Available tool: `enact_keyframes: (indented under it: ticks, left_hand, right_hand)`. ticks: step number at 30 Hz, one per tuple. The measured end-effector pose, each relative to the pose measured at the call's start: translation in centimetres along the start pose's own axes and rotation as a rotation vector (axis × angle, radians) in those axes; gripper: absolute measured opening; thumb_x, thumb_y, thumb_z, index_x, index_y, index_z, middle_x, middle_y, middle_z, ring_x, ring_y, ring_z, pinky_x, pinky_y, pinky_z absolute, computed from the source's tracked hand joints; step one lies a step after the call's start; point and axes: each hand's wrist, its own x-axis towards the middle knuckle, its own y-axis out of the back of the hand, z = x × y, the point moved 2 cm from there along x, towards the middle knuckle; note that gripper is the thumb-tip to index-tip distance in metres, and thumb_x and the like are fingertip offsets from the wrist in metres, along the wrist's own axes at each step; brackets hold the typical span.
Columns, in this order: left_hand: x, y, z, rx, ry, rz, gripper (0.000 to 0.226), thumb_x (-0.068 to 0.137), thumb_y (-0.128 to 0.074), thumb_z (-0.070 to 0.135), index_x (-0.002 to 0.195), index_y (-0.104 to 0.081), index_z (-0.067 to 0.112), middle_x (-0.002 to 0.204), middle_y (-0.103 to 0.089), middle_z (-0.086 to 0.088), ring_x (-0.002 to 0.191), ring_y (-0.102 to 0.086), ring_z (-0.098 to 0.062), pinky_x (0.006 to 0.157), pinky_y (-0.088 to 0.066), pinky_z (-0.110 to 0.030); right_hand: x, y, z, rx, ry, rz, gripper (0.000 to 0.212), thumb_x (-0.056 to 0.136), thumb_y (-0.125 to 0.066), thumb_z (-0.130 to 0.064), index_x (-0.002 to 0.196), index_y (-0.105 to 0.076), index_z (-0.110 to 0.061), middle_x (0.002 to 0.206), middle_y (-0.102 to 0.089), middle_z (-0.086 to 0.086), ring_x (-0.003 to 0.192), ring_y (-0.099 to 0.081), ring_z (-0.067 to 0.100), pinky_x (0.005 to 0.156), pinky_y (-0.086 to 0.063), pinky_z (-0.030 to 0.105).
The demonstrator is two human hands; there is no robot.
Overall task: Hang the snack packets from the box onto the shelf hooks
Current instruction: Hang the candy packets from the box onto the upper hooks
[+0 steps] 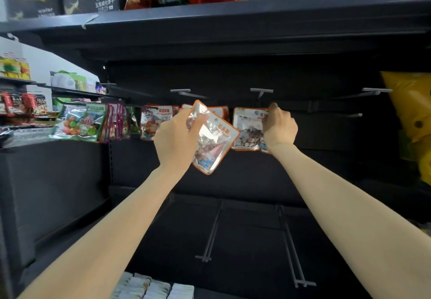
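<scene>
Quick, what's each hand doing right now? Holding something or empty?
Left hand: closed on a loose orange-edged snack packet, held tilted in front of the shelf.
Right hand: fingers closed at the top corner of the hanging packet.

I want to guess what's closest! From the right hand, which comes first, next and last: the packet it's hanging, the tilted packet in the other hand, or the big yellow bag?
1. Hanging stone-candy packet: touching the right hand, whose fingers grip its top corner.
2. Tilted packet: just to the left, held in the left hand.
3. Big yellow bag: far off at the right edge.
</scene>
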Motion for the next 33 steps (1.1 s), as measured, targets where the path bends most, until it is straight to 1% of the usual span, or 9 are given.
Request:
enact_keyframes:
  ticks: [3, 7, 11, 13, 17, 22, 25, 30, 33]
  left_hand:
    - [-0.2, 0.3, 0.6, -0.145, -0.002, -0.07, 0.033, 0.091, -0.056, 0.042, 0.065, -0.044, 0.025, 0.054, -0.042, 0.013, 0.05, -0.041, -0.007, 0.05, -0.027, -0.018]
    - [-0.5, 0.0, 1.5, -0.342, 0.061, -0.103, 0.04, 0.09, -0.059, 0.039, 0.057, -0.042, 0.022, 0.053, -0.047, 0.0, 0.049, -0.04, -0.007, 0.052, -0.032, -0.022]
    - [-0.8, -1.2, 2.9, -0.503, 0.187, -0.102, 0.044, 0.091, -0.059, 0.035, 0.055, -0.038, 0.02, 0.053, -0.042, 0.002, 0.05, -0.041, -0.01, 0.054, -0.037, -0.03]
    - [-1.1, -2.1, 3.5, -0.561, 0.26, -0.097, 0.043, 0.09, -0.057, 0.04, 0.06, -0.047, 0.011, 0.06, -0.054, -0.008, 0.057, -0.053, -0.02, 0.06, -0.048, -0.037]
    - [-1.7, -3.4, 5.4, -0.665, 0.314, -0.127, 0.028, 0.091, -0.057, 0.039, 0.087, -0.061, 0.013, 0.087, -0.068, -0.006, 0.082, -0.066, -0.019, 0.078, -0.054, -0.047]
    - [-1.9, -3.7, 6.7, -0.561, 0.088, -0.087, 0.042, 0.095, -0.054, 0.025, 0.135, -0.042, 0.026, 0.131, -0.052, 0.01, 0.106, -0.052, 0.004, 0.084, -0.043, -0.005]
    - [-2.2, -4.0, 6.4, -0.377, -0.002, -0.119, 0.034, 0.097, -0.049, 0.02, 0.13, -0.053, 0.028, 0.128, -0.056, 0.006, 0.116, -0.048, -0.003, 0.087, -0.04, -0.006]
    - [-2.5, -4.3, 6.0, -0.325, 0.048, -0.117, 0.035, 0.098, -0.047, 0.023, 0.131, -0.053, 0.033, 0.115, -0.057, 0.0, 0.098, -0.049, -0.002, 0.067, -0.032, 0.0]
    - [-2.5, -4.9, 6.0, -0.351, 0.085, -0.165, 0.038, 0.096, -0.05, 0.027, 0.133, -0.05, 0.033, 0.124, -0.054, 0.001, 0.106, -0.045, -0.001, 0.069, -0.029, 0.002]
  right_hand:
    - [-0.3, -0.6, 0.3, 0.117, 0.023, 0.032, 0.032, 0.088, -0.053, 0.0, 0.119, -0.047, -0.006, 0.123, -0.05, 0.018, 0.116, -0.045, 0.035, 0.082, -0.043, 0.039]
    - [-2.7, 0.0, 0.9, 0.369, 0.105, 0.28, 0.036, 0.086, -0.058, -0.005, 0.121, -0.051, -0.009, 0.129, -0.042, 0.014, 0.121, -0.036, 0.03, 0.096, -0.039, 0.038]
    - [-5.9, 2.7, 0.8, 1.006, 0.075, 0.169, 0.013, 0.1, -0.041, -0.019, 0.105, -0.053, -0.018, 0.093, -0.062, -0.001, 0.086, -0.062, 0.014, 0.071, -0.054, 0.035]
    - [-7.6, 4.3, 0.4, 1.15, 0.152, 0.064, 0.014, 0.101, -0.041, -0.02, 0.111, -0.05, -0.024, 0.087, -0.064, -0.003, 0.079, -0.066, 0.007, 0.062, -0.052, 0.022]
    - [-8.7, 5.0, 0.1, 1.068, 0.318, 0.007, 0.035, 0.096, -0.052, -0.016, 0.12, -0.042, -0.04, 0.108, -0.059, -0.004, 0.091, -0.065, 0.002, 0.063, -0.053, 0.015]
    - [-7.6, 4.3, 1.0, 1.002, 0.187, 0.112, 0.021, 0.096, -0.053, -0.015, 0.105, -0.062, -0.031, 0.099, -0.063, -0.013, 0.095, -0.063, 0.008, 0.074, -0.057, 0.026]
    - [-7.4, 3.9, 1.2, 0.957, 0.17, 0.089, 0.024, 0.096, -0.053, -0.016, 0.113, -0.067, -0.025, 0.1, -0.061, -0.011, 0.096, -0.06, 0.007, 0.078, -0.056, 0.025]
    - [-7.2, 3.5, 1.2, 0.901, 0.195, 0.107, 0.028, 0.095, -0.054, -0.014, 0.12, -0.065, -0.022, 0.094, -0.058, -0.007, 0.083, -0.055, -0.002, 0.074, -0.048, 0.007]
    - [-6.7, 3.2, 1.3, 0.893, 0.18, 0.08, 0.028, 0.095, -0.054, -0.014, 0.121, -0.065, -0.021, 0.103, -0.059, -0.003, 0.087, -0.054, -0.003, 0.07, -0.043, 0.001]
